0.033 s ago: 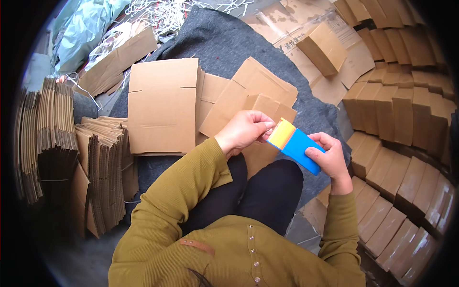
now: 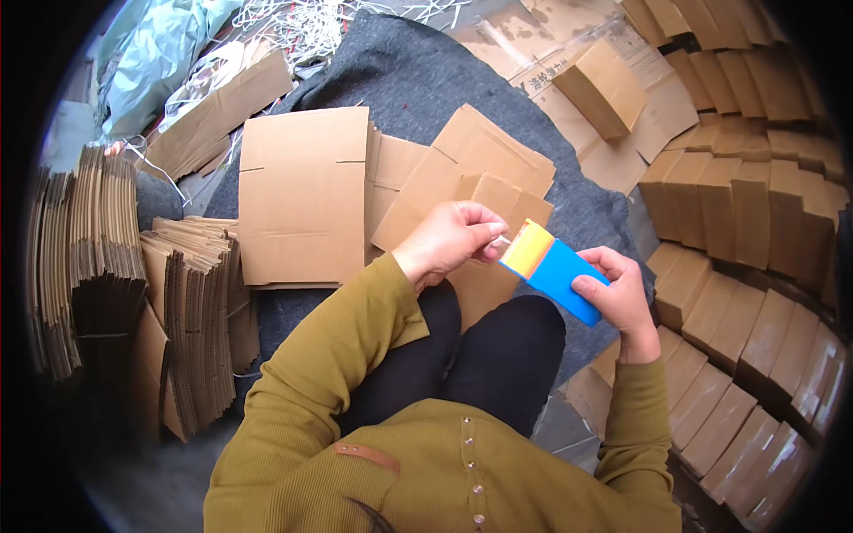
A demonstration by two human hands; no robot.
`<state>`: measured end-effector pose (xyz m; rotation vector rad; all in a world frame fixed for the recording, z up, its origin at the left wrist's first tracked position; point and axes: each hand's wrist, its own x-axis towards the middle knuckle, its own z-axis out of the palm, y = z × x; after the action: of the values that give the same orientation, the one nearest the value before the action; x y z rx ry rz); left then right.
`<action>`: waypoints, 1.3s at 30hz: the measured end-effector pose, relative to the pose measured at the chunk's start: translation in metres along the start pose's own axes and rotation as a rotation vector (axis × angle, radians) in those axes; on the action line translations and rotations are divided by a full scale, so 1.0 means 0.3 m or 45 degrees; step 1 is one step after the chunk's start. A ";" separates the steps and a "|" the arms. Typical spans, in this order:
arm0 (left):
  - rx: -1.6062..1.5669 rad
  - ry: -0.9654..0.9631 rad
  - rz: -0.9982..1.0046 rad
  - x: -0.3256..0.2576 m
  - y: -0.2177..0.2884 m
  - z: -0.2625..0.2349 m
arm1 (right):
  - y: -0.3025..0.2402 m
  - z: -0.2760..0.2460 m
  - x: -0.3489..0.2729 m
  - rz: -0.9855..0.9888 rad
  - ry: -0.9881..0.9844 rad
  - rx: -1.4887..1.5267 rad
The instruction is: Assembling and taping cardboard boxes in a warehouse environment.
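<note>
My right hand (image 2: 620,291) grips the blue body of what looks like a tape dispenser (image 2: 562,277), with a yellow section at its left end. It is held tilted above my knees. Beside that yellow end, my left hand (image 2: 453,238) is closed in a pinch, with a thin pale end of tape (image 2: 503,238) between its fingertips. Under and beyond the hands lie flat brown cardboard box blanks (image 2: 458,164). A larger pile of blanks (image 2: 304,200) rests to the left, its top sheet slotted.
Upright bundles of folded cardboard (image 2: 191,311) stand at left. Stacked closed boxes (image 2: 697,200) line the right side. A single box (image 2: 604,89) sits on flattened cardboard at far right. Beneath the blanks is a dark grey cloth (image 2: 391,67). White strapping (image 2: 293,27) lies tangled at the back.
My left fingers have drawn slightly back from the yellow end, and the pale strip shows more clearly. My right hand and the tape dispenser have shifted slightly to the right.
</note>
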<state>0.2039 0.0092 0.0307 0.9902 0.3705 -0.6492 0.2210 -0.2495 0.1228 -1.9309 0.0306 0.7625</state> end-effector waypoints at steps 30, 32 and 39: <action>1.189 0.683 0.580 0.256 -0.146 -0.139 | 0.099 -0.083 0.173 -0.050 0.119 -0.371; 1.324 0.630 0.429 0.258 -0.134 -0.145 | 0.088 -0.081 0.178 -0.044 0.122 -0.412; 1.713 0.533 -0.367 0.314 -0.184 -0.210 | 0.136 -0.124 0.204 -0.067 0.104 -0.419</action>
<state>0.2387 0.0107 -0.0902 2.4082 0.4365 -0.9629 0.2743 -0.2816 0.0687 -2.2651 -0.1019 0.6851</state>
